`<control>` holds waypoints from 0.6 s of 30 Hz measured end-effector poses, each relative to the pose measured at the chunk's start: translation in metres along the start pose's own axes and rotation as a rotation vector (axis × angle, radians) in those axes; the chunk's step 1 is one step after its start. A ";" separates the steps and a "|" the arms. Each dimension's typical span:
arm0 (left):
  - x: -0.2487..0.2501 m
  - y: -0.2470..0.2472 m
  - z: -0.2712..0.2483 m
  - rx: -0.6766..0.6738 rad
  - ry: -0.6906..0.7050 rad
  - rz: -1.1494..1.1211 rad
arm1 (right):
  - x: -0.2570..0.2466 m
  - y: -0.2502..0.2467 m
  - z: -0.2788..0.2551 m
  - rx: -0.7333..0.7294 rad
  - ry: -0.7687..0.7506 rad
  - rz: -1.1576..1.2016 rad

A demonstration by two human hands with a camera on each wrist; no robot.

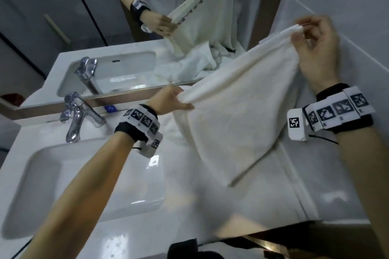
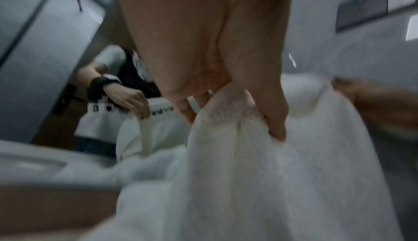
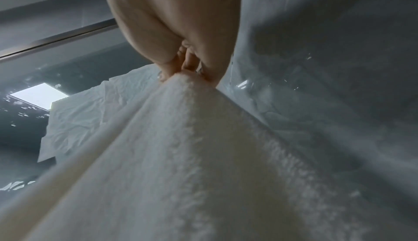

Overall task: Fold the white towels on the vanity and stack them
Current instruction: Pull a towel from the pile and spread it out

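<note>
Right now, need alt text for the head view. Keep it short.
Two hands hold a white towel up by its top corners over a white vanity: the left hand pinches one, the right hand the other, raised higher. A sink and chrome faucet sit left, below a mirror.

Bathroom, dim cool light. White glossy countertop (image 1: 189, 206) w/ rectangular basin (image 1: 88, 178) on the left, chrome tap (image 1: 77, 115) behind it. Mirror (image 1: 88, 17) runs along the back wall above a thin ledge, reflects basin + tap. Pale glossy tiled wall (image 1: 347, 2) on the right. Square ceiling light (image 3: 39, 96) visible from right wrist cam.
</note>
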State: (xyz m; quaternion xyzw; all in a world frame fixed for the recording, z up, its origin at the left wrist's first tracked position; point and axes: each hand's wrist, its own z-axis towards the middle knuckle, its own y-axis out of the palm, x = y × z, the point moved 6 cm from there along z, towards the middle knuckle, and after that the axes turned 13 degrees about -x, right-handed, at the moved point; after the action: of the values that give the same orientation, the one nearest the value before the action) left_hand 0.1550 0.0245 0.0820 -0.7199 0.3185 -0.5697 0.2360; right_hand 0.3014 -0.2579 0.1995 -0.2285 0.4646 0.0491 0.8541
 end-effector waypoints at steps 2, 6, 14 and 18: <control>0.010 -0.034 -0.024 0.086 0.068 -0.103 | 0.006 -0.004 0.000 0.093 0.022 0.003; 0.011 -0.062 -0.050 0.122 0.072 -0.175 | 0.019 0.008 0.001 0.155 0.057 0.071; -0.068 0.013 -0.026 -0.061 -0.179 0.059 | 0.078 0.055 -0.012 -0.002 0.259 -0.025; -0.116 0.036 -0.019 -0.148 -0.412 0.060 | 0.118 0.054 -0.017 -0.082 0.424 -0.192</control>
State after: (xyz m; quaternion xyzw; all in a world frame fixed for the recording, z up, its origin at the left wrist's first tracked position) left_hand 0.1129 0.0845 -0.0169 -0.8266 0.3259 -0.3784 0.2595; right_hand 0.3391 -0.2325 0.0775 -0.3114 0.6073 -0.0626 0.7282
